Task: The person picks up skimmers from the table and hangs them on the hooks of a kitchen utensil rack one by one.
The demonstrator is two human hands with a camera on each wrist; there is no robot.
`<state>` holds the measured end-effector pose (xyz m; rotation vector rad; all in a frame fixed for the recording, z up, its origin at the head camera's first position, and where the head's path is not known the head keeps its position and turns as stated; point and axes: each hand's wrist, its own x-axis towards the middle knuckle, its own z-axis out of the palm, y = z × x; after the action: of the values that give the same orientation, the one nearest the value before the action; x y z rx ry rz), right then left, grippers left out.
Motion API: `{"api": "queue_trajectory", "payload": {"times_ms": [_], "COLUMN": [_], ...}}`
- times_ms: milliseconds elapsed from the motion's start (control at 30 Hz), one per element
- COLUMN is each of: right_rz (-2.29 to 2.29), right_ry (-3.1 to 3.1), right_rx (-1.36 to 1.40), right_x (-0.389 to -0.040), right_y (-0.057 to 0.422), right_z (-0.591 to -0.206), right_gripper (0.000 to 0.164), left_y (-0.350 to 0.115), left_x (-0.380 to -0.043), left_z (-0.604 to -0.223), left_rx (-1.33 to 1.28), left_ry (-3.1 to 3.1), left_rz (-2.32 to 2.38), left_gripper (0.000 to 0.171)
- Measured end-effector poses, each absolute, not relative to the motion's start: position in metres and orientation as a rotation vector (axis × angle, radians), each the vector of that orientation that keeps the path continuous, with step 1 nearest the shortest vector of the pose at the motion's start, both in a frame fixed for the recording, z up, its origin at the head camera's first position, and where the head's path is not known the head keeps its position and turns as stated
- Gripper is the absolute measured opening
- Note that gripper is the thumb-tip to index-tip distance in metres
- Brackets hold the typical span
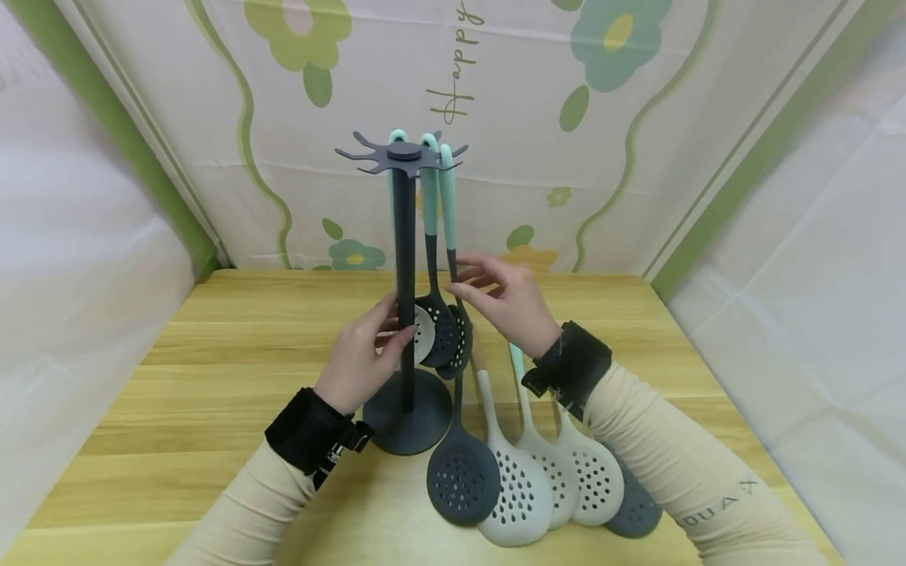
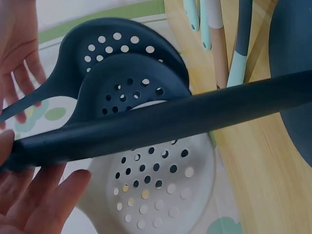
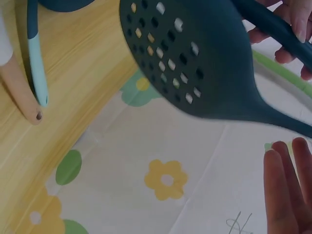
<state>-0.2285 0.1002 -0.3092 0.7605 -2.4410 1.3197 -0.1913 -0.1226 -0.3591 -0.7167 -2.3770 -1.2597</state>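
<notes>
My left hand (image 1: 364, 358) holds the black pole of the utensil stand (image 1: 405, 259), its thumb on one side and fingers on the other. On the stand's hooked top hang several skimmers with mint handles: two dark ones and a pale one (image 2: 161, 195). The outermost dark skimmer (image 3: 195, 58) hangs at the right. Beside its neck is my right hand (image 1: 506, 299), thumb and fingers around the neck but loosely extended. In the right wrist view its fingertips (image 3: 280, 180) stand apart from the neck.
Right of the stand's round base (image 1: 406, 436), several skimmers lie in a row on the wooden table: a dark one (image 1: 463, 475), a pale one with a wooden handle (image 1: 520, 495) and others partly under my right forearm. Behind the table hangs a flowered cloth (image 1: 495, 196).
</notes>
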Motion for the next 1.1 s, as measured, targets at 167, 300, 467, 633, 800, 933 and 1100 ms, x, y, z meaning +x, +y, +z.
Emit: {"api": "queue_trajectory", "payload": {"times_ms": [167,300,467,633,800,933,1100], "right_rz": [1.330,1.297,1.255,1.220,1.190,1.175,1.166], "right_ry": [-2.456,-2.491,-2.540,-2.568,-2.602,-2.625,-2.628], "right_rx": [0.776,0.760,0.734,0.698,0.641,0.603,0.591], "right_x": [-0.232,-0.235,-0.236,-0.237,-0.238,-0.237,-0.236], "right_y": [0.110,0.118,0.128,0.136,0.144,0.148,0.149], "right_z": [-0.311,-0.315,-0.321,-0.327,-0.332,-0.334,-0.335], "right_gripper": [0.037,0.037,0.041,0.043,0.042,0.043,0.043], "left_y": [-0.127,-0.129,-0.128,-0.127,-0.127,-0.128,-0.128], "left_x": [-0.197,-0.201,-0.204,-0.205,-0.204,-0.203,-0.203], "left_z": [-0.355,-0.349,-0.345,-0.348,-0.350,-0.350,-0.351], "left_rx": [-0.785,-0.861,-0.922,-0.916,-0.885,-0.872,-0.844], "left_ry": [-2.375,-2.355,-2.358,-2.327,-2.290,-2.278,-2.257], "left_rz": [-1.372,-1.435,-1.444,-1.416,-1.360,-1.351,-1.333], "left_gripper": [0.040,0.043,0.044,0.041,0.043,0.045,0.043]}}
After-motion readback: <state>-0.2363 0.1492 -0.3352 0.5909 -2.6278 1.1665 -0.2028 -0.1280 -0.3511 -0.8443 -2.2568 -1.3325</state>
